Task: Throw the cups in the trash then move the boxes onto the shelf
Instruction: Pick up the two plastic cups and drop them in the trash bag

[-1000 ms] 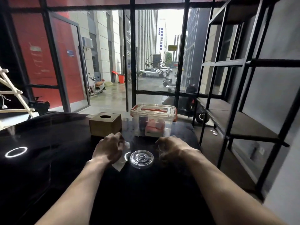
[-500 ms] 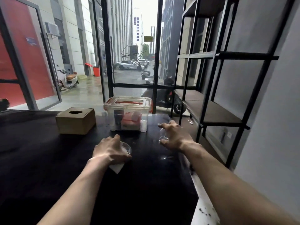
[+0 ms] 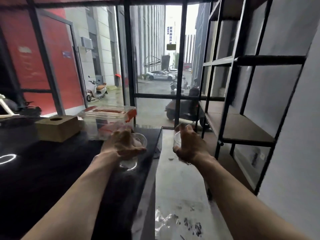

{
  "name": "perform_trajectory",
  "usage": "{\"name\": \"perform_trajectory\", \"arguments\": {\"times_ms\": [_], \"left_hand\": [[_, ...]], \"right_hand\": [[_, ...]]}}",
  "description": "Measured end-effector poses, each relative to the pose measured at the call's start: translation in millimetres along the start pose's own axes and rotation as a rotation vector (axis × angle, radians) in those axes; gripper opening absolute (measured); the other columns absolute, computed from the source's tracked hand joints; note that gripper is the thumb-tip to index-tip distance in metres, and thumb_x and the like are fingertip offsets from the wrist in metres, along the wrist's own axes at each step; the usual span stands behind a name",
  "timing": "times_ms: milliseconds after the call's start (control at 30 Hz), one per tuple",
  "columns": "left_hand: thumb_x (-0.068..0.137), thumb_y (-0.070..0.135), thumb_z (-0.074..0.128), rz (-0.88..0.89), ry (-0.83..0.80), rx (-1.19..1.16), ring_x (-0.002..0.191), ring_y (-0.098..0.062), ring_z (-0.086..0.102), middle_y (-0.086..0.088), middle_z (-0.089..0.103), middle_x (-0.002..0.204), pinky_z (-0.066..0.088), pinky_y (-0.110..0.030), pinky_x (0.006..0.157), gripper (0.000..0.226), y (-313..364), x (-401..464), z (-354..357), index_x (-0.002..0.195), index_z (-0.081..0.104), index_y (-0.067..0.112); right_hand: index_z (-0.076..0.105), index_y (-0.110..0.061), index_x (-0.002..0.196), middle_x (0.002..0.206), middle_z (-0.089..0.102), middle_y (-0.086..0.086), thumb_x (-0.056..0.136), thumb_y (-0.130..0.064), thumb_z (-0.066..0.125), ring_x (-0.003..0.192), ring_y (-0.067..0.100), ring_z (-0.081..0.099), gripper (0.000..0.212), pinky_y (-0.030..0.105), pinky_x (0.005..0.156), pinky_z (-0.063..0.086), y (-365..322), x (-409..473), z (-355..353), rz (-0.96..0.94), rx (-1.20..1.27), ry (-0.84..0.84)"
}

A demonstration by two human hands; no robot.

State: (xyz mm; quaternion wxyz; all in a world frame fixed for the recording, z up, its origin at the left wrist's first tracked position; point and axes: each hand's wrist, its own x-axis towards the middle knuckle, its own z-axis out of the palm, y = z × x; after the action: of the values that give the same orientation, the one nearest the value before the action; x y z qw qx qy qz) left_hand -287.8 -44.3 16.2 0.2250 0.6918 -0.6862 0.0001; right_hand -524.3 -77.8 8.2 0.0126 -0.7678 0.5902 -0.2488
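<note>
My left hand (image 3: 123,143) grips a clear plastic cup (image 3: 129,163) with its lid, lifted above the black table (image 3: 43,170). My right hand (image 3: 190,146) is shut on a second clear cup (image 3: 177,140), held past the table's right edge over the floor. On the far side of the table stand a brown cardboard box with a round hole (image 3: 58,128) and a clear plastic box with a red-clasped lid (image 3: 108,119). A black metal shelf (image 3: 242,125) stands at the right against the grey wall. No trash bin is in view.
A pale concrete floor strip (image 3: 181,196) runs between table and shelf, with stains and a crumpled clear wrapper (image 3: 166,220). Glass wall and door frames stand behind the table, with scooters outside. A white ladder-like frame (image 3: 5,108) sits at far left.
Both hands have lifted off the table with the cups and swung right; the right hand now hangs past the table edge. My view has turned toward the shelf side.
</note>
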Motion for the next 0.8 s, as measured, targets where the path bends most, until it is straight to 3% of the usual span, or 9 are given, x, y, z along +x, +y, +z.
{"name": "perform_trajectory", "arguments": {"times_ms": [133, 300, 600, 733, 800], "left_hand": [[0.070, 0.066, 0.075, -0.044, -0.019, -0.008, 0.083, -0.023, 0.059, -0.001, 0.060, 0.092, 0.049, -0.034, 0.074, 0.057, 80.0, 12.3, 26.1, 0.096, 0.047, 0.023], [0.061, 0.070, 0.073, -0.075, -0.081, -0.020, 0.105, -0.029, 0.061, -0.005, 0.063, 0.111, 0.054, -0.045, 0.092, 0.066, 126.6, 15.9, 74.7, 0.103, 0.048, 0.025], [0.067, 0.061, 0.076, -0.152, -0.118, -0.024, 0.113, -0.029, 0.057, -0.005, 0.062, 0.114, 0.047, -0.040, 0.088, 0.064, 128.4, 19.5, 166.2, 0.110, 0.053, 0.020], [0.068, 0.058, 0.077, -0.174, -0.160, -0.048, 0.113, -0.030, 0.058, -0.008, 0.064, 0.114, 0.048, -0.040, 0.088, 0.063, 114.9, 10.7, 217.5, 0.110, 0.055, 0.017], [0.068, 0.059, 0.077, -0.193, -0.196, -0.055, 0.112, -0.031, 0.060, -0.008, 0.064, 0.114, 0.051, -0.041, 0.088, 0.063, 103.5, 0.2, 249.9, 0.109, 0.055, 0.017]], "right_hand": [[0.043, -0.024, 0.115, 0.118, 0.055, 0.006, 0.073, -0.028, 0.073, 0.096, 0.036, 0.063, 0.051, 0.046, 0.079, 0.054, 68.2, 9.1, -8.9, 0.018, 0.060, -0.002], [0.048, -0.022, 0.122, 0.118, 0.053, 0.009, 0.075, -0.027, 0.073, 0.092, 0.039, 0.066, 0.053, 0.038, 0.072, 0.048, 126.7, 12.0, 3.9, 0.005, 0.036, -0.047], [0.049, -0.026, 0.128, 0.140, 0.045, 0.010, 0.077, -0.031, 0.074, 0.105, 0.039, 0.063, 0.057, 0.042, 0.078, 0.050, 184.6, 8.6, 59.8, 0.028, -0.013, -0.155], [0.048, -0.025, 0.130, 0.132, 0.049, 0.008, 0.080, -0.033, 0.074, 0.100, 0.040, 0.064, 0.057, 0.038, 0.071, 0.040, 195.8, -1.0, 101.1, 0.046, -0.014, -0.206], [0.048, -0.025, 0.130, 0.127, 0.050, 0.007, 0.080, -0.033, 0.073, 0.099, 0.039, 0.065, 0.057, 0.038, 0.071, 0.043, 202.4, -10.8, 132.7, 0.053, 0.009, -0.253]]}}
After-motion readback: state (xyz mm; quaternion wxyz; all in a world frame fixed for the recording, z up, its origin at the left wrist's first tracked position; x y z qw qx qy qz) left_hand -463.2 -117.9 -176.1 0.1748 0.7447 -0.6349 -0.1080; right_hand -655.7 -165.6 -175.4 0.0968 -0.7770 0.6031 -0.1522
